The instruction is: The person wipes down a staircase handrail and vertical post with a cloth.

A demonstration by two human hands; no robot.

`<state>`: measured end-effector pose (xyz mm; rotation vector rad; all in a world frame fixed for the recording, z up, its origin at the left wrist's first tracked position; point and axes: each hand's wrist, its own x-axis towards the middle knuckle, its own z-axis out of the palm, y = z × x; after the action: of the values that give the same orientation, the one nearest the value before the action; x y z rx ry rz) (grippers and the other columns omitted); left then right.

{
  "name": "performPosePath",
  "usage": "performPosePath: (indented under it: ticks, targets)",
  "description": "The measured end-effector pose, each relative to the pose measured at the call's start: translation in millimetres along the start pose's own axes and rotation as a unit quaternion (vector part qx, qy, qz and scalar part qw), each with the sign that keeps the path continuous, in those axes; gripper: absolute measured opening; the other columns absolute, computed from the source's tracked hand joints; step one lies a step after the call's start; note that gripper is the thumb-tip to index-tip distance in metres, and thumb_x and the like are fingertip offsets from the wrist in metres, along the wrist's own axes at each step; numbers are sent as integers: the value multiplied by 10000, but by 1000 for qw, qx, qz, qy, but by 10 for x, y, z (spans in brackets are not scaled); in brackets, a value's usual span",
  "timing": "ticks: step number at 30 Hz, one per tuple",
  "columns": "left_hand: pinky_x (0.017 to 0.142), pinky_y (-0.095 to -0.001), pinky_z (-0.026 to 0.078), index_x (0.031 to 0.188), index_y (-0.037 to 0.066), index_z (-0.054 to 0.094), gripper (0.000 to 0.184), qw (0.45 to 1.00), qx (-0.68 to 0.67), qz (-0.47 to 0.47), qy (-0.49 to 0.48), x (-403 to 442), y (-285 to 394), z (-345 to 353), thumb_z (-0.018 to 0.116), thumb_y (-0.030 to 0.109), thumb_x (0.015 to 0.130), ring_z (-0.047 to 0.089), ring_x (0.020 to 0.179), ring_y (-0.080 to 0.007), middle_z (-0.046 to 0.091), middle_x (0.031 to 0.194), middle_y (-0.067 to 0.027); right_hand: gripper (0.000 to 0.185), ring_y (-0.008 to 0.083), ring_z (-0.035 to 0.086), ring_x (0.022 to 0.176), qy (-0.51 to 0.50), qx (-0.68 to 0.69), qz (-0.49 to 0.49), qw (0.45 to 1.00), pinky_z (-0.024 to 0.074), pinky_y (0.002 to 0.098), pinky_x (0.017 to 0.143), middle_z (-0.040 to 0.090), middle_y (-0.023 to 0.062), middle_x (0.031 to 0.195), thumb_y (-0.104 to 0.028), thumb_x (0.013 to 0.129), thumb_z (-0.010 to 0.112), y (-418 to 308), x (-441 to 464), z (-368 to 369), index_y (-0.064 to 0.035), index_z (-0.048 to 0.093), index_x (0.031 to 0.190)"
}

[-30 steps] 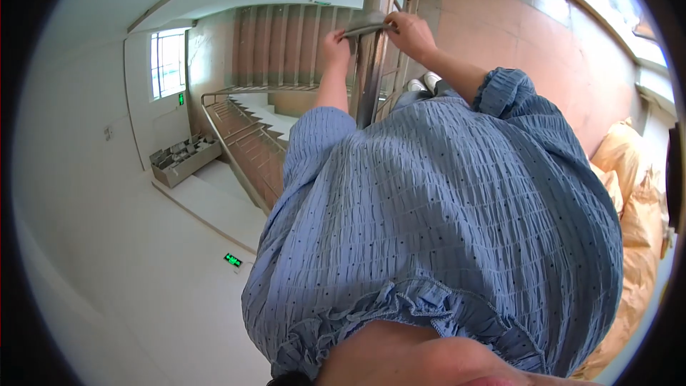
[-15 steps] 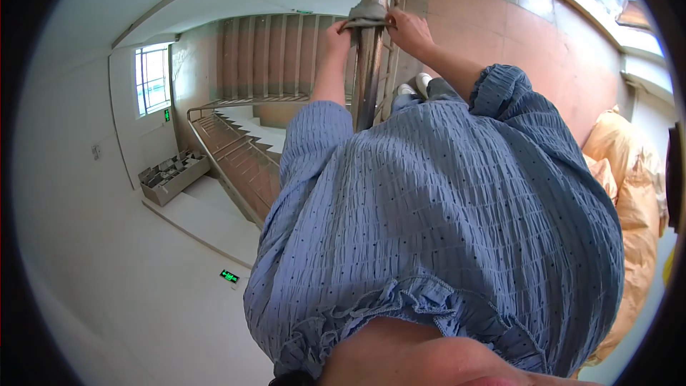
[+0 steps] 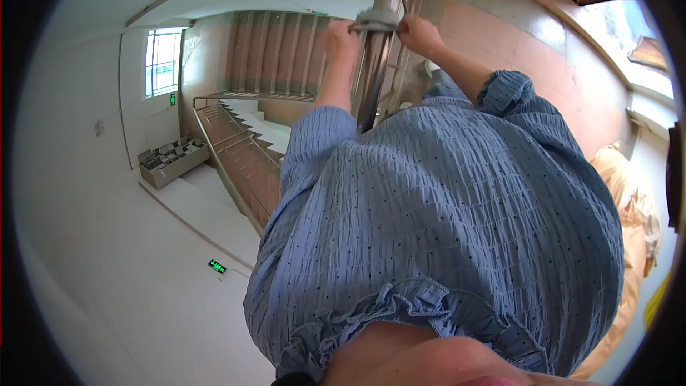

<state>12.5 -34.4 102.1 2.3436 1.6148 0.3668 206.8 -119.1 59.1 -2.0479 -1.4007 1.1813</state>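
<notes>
A grey cloth (image 3: 376, 20) lies across the metal handrail (image 3: 374, 75) and wraps over its top. My left hand (image 3: 341, 39) pinches one end of the cloth on the rail's left side. On the opposite side, the fingers of my right hand (image 3: 421, 36) are closed on the other end. The cloth touches the rail between my two hands, and its underside is hidden.
Stair flights (image 3: 275, 53) with a lower railing (image 3: 232, 179) drop away at left. A box of grey pieces (image 3: 174, 161) stands by the wall below a window (image 3: 163, 62). At right are tan sacks (image 3: 620, 179) and pinkish floor (image 3: 493, 50).
In the view, the cloth and both hands sit slightly farther right, and the surroundings have shifted a little. Both hands still grip the cloth on the handrail.
</notes>
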Motion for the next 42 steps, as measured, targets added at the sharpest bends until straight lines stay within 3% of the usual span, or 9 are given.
performPosePath:
  ticks: [2,6,14,22,26,29,33,38,42]
  targets:
    - [910,-463,457,927,149,731,159,978,126,-66,-155,-75,-14,-188,678,158,778,603,1002,-290,655,1019,-94,238,342,644,927,-90,30,-54,994,510,438,827,684,137,955,-223,758,595,47,-107,109,-109,663,955]
    - [990,-541,379,957,190,730,165,944,255,-90,-188,-307,-74,-337,665,170,807,588,1046,-284,657,1030,-60,229,340,640,922,-134,12,-141,981,512,434,810,680,134,951,-216,736,612,-5,-280,312,-96,658,926]
    - [1023,-594,308,950,173,704,184,992,123,-16,-2,-123,-45,-47,633,132,786,578,1016,-272,651,1005,-45,211,342,638,922,49,67,-58,995,511,448,783,681,149,955,-220,784,601,59,-73,180,-91,648,945]
    - [968,-547,369,976,170,701,212,966,162,-137,-148,-510,-247,-300,621,129,785,621,1020,-281,685,1032,-85,229,342,654,850,-139,8,-224,965,517,413,746,679,154,865,-250,757,660,22,-188,622,-68,664,894]
    - [857,-475,463,963,119,697,199,996,58,-56,-30,-236,-173,-198,613,118,782,657,886,-327,702,915,-127,222,367,638,908,-79,70,-120,987,512,441,799,673,190,909,-194,755,617,-18,-16,383,-52,666,918]
    - [779,-457,490,948,95,687,185,1000,16,-16,9,21,-30,-116,607,116,783,658,838,-343,699,874,-141,243,373,630,935,86,152,-91,980,507,445,807,673,201,965,-200,815,604,-40,73,251,-42,648,994]
    - [784,-457,472,956,95,676,189,1000,21,-7,-16,-58,-7,-152,601,110,783,655,847,-336,697,881,-139,257,373,631,938,62,138,-68,986,505,441,818,672,201,966,-217,805,618,-60,29,313,-43,656,990]
    - [814,-441,441,981,90,663,213,994,72,-65,-44,-466,-180,-309,623,100,773,647,882,-320,695,910,-136,274,373,635,944,-118,98,-145,977,501,441,835,672,200,979,-238,788,634,-110,-202,445,-47,667,981]
    - [826,-432,440,969,97,664,200,996,81,-37,-3,-329,-56,-391,626,88,773,639,886,-319,690,916,-124,252,394,624,939,-14,112,-87,990,492,463,825,664,215,971,-201,793,608,-212,-14,423,-36,643,980]
